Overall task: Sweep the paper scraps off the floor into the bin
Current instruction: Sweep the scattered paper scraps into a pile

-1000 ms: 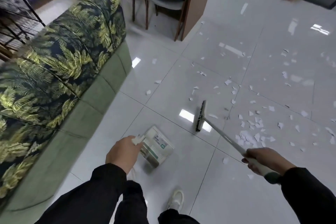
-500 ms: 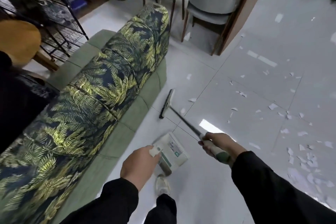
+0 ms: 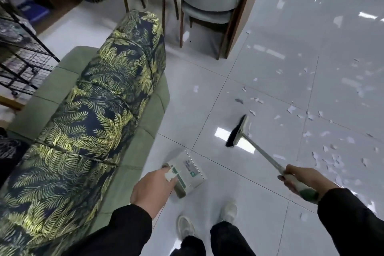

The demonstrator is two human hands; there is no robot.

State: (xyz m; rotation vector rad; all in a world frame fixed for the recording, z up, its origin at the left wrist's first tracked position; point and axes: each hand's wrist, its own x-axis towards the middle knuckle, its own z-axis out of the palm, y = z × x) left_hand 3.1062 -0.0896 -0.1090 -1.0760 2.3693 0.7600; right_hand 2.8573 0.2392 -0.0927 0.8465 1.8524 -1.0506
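The right hand (image 3: 299, 178) grips the handle of a broom (image 3: 239, 131), whose head rests on the floor (image 3: 270, 64) ahead of it. The left hand (image 3: 152, 188) holds a dustpan (image 3: 190, 170) by its handle, low over the floor. Paper scraps (image 3: 330, 162) lie scattered beyond and right of the right hand. A leaf-print sofa (image 3: 93, 110) runs left of the left hand.

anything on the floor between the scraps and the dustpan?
Nothing visible. The paper scraps lie to the right; the dustpan, held by the left hand, sits near the sofa. Between them is bare tile, with only the broom head, held by the right hand.
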